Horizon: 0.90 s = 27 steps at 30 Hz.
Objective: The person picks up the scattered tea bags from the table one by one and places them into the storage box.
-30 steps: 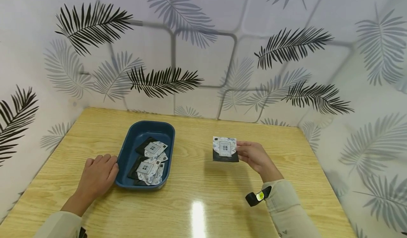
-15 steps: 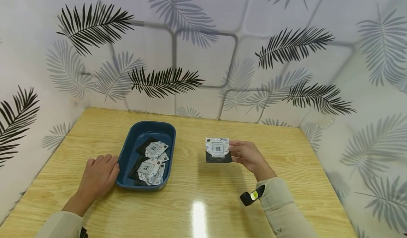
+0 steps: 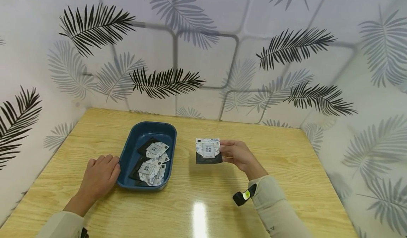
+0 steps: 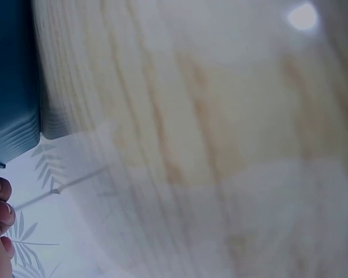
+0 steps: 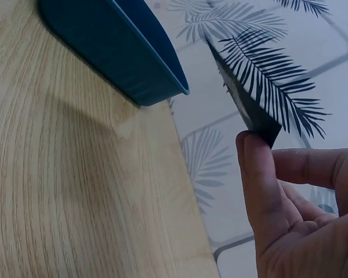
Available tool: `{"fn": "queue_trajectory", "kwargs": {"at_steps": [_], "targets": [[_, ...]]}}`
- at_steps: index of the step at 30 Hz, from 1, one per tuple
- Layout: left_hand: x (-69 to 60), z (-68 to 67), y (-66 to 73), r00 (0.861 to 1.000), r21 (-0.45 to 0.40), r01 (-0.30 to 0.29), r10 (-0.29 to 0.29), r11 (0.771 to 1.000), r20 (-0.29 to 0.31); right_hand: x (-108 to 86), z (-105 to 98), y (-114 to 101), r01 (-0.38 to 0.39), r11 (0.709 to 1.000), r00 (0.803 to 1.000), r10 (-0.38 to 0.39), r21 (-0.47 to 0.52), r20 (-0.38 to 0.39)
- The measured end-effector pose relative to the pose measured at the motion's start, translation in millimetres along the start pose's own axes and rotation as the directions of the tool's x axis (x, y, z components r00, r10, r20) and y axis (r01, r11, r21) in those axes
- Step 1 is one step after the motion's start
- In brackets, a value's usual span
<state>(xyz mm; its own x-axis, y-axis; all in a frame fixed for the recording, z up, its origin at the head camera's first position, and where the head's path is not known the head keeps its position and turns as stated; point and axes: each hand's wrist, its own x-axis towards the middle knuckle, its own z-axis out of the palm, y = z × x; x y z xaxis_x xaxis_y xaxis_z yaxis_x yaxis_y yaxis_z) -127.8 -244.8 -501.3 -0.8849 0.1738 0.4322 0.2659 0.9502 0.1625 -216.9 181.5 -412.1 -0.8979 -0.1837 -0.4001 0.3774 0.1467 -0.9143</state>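
Observation:
My right hand (image 3: 238,155) pinches a flat square packet (image 3: 208,150) between thumb and fingers, raised above the table. The packet is white with a floral print on top, black below, with a pale label in the middle. Seen nearly edge-on in the right wrist view, the packet (image 5: 246,101) sits at my fingertips. My left hand (image 3: 100,176) rests palm down against the left side of a dark blue tray (image 3: 173,153), its fingers loosely bent. Several similar packets (image 3: 152,167) lie overlapping inside the tray. Only fingertips (image 4: 4,214) show beside the tray corner in the left wrist view.
A pale wooden table (image 3: 203,181) carries the tray, which stands left of the middle. Behind it and along both sides rises a leaf-patterned wall covering (image 3: 203,47). A bright reflection shines on the table's near part.
The right hand has moved steadily left with the packet, bringing it closer to the tray. The left hand and the tray's contents look unchanged.

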Motion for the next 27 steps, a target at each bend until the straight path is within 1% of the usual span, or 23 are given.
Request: {"fn": "queue_trajectory", "kwargs": {"at_steps": [5, 12, 14, 20, 27], "targets": [[-0.7, -0.7, -0.1, 1.000, 0.002, 0.007, -0.007, 1.000, 0.015, 0.0, 7.2, -2.2, 0.012, 1.000, 0.999, -0.013, 0.024, 0.042], [0.5, -2.6, 3.2, 1.000, -0.007, -0.001, 0.001, 1.000, 0.007, 0.8, 15.3, -3.8, 0.016, 0.999, 0.999, -0.017, 0.037, 0.039], [0.8, -2.9, 3.3, 1.000, -0.008, -0.002, 0.002, 1.000, 0.002, 1.5, 19.8, -3.8, 0.017, 0.999, 0.999, -0.019, 0.047, 0.043], [0.8, -2.6, 2.8, 1.000, -0.007, 0.000, 0.000, 1.000, -0.001, 2.5, 37.4, -5.4, 0.005, 0.998, 0.994, -0.012, 0.064, 0.105], [0.8, -1.7, 2.2, 1.000, -0.001, -0.004, 0.004, 1.000, -0.006, 7.9, 52.5, -5.9, 0.025, 0.997, 0.992, -0.034, 0.077, 0.124]]}}
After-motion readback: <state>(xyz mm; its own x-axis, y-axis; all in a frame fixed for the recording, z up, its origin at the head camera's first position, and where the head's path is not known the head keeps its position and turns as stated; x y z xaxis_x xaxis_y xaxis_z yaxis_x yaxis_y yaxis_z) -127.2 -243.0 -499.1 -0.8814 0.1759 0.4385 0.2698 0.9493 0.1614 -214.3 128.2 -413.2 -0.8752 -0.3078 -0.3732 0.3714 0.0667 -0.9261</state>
